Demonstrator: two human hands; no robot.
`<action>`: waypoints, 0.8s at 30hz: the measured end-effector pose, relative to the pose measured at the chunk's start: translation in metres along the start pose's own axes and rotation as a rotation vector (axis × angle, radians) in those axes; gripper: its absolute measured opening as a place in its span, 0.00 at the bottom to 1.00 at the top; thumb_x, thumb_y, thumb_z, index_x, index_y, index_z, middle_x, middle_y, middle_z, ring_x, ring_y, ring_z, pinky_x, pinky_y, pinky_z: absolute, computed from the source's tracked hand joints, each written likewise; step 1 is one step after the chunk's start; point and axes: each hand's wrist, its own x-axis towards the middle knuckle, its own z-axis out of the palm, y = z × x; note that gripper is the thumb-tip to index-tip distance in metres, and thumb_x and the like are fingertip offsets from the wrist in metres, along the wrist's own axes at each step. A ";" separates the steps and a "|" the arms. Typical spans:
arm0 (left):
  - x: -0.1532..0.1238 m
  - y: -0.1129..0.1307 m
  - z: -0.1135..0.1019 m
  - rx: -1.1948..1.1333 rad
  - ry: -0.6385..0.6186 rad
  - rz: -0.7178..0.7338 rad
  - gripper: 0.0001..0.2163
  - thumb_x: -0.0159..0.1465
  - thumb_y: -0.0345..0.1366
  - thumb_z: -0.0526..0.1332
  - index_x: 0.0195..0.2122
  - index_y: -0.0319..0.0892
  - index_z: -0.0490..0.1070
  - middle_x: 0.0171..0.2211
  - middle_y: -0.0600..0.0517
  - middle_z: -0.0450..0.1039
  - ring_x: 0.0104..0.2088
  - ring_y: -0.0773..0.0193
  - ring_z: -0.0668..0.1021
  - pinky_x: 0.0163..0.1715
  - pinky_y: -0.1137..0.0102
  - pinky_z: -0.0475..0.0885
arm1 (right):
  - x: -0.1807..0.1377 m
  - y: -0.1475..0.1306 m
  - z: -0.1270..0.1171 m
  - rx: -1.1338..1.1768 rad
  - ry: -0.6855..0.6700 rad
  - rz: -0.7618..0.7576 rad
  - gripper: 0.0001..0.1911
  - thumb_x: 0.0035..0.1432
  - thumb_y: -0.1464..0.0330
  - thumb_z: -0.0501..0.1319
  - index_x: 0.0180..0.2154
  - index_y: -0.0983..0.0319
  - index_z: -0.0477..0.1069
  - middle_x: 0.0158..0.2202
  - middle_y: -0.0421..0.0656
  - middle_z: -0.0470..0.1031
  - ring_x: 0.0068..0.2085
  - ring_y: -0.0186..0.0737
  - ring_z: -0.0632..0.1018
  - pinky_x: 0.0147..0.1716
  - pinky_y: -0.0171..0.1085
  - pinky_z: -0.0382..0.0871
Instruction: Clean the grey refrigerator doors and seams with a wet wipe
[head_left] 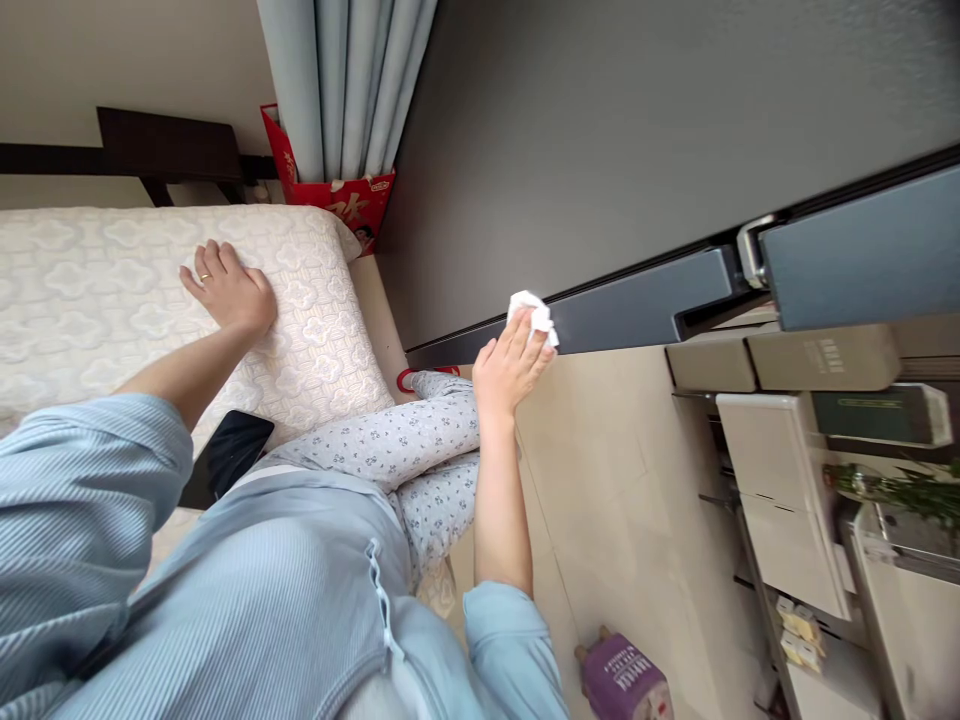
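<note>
The right hand has its grip closed on a crumpled tissue, held at the lower edge of a dark cabinet door, with open floor beside it. The left hand lies open, fingers spread, on a quilted mattress.

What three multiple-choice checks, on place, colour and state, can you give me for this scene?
1. Where does the left hand rest? A: on the floor. B: on quilted bedding. C: on the phone.
2. What colour is the bag by the curtain? A: red. B: blue. C: white.
3. How is the tissue in the right hand? A: folded flat. B: in a box. C: crumpled.

1. B: the palm lies on the quilting.
2. A: red shows below the curtain's hem.
3. C: it bunches against the fingers.
</note>
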 end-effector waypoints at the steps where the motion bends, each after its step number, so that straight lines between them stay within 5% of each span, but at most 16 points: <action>1: 0.000 0.000 0.000 -0.004 0.007 -0.006 0.26 0.69 0.32 0.51 0.68 0.28 0.59 0.72 0.37 0.54 0.74 0.52 0.52 0.71 0.41 0.36 | -0.008 -0.003 0.008 0.005 -0.058 -0.024 0.32 0.73 0.68 0.44 0.74 0.63 0.49 0.75 0.51 0.51 0.74 0.53 0.59 0.73 0.58 0.56; 7: -0.001 0.004 -0.002 -0.015 -0.012 -0.031 0.26 0.69 0.31 0.51 0.68 0.31 0.60 0.72 0.38 0.53 0.74 0.49 0.51 0.73 0.44 0.34 | -0.037 -0.021 0.034 0.080 -0.309 -0.093 0.32 0.72 0.73 0.41 0.75 0.64 0.45 0.76 0.46 0.46 0.76 0.44 0.55 0.75 0.49 0.53; 15: -0.001 0.003 -0.002 0.005 0.002 -0.019 0.26 0.68 0.32 0.50 0.67 0.30 0.61 0.72 0.37 0.54 0.74 0.47 0.53 0.73 0.43 0.35 | -0.037 -0.025 0.023 0.100 -0.408 -0.150 0.34 0.71 0.74 0.42 0.75 0.66 0.43 0.77 0.48 0.44 0.77 0.44 0.52 0.77 0.50 0.47; 20: 0.000 0.000 0.001 0.027 0.018 -0.012 0.27 0.68 0.32 0.50 0.68 0.30 0.61 0.72 0.37 0.55 0.74 0.46 0.54 0.72 0.42 0.37 | -0.035 -0.025 0.018 0.140 -0.384 -0.111 0.31 0.74 0.69 0.40 0.74 0.67 0.48 0.76 0.46 0.48 0.76 0.46 0.54 0.77 0.49 0.50; 24: 0.000 0.000 0.001 0.029 0.020 -0.004 0.26 0.69 0.32 0.50 0.67 0.30 0.61 0.72 0.37 0.55 0.74 0.46 0.54 0.72 0.41 0.38 | -0.022 -0.019 0.002 0.109 -0.231 0.010 0.31 0.75 0.65 0.40 0.74 0.64 0.50 0.76 0.48 0.49 0.76 0.50 0.56 0.75 0.54 0.52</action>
